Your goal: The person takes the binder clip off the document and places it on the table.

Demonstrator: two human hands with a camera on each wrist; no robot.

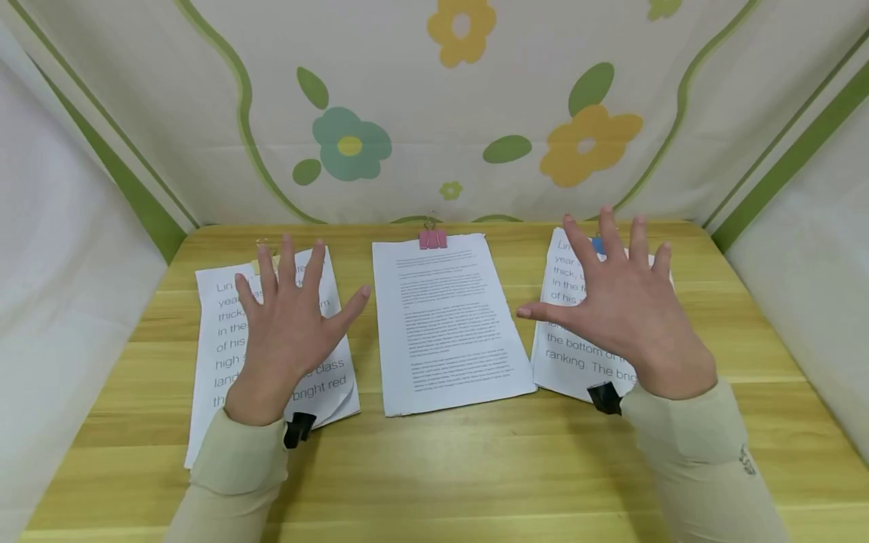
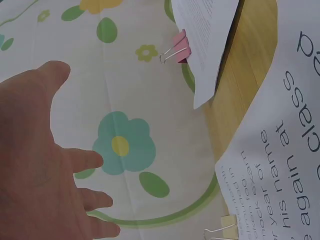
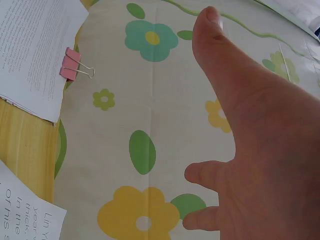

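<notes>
Beneath both spread hands, the table (image 1: 434,467) is seen to be pale wood with a smooth, faintly satin grain. Under the left hand (image 1: 288,332) and the right hand (image 1: 627,305), matt white printed paper is laid. Between them, a paper stack (image 1: 448,324) is held by a pink clip (image 1: 432,239) with glossy wire handles. Behind, matt flowered cloth (image 1: 434,113) is hung.

Both hands, left (image 1: 288,332) and right (image 1: 627,309), are held palms down, fingers spread wide, sleeves drawn to wrists.
</notes>
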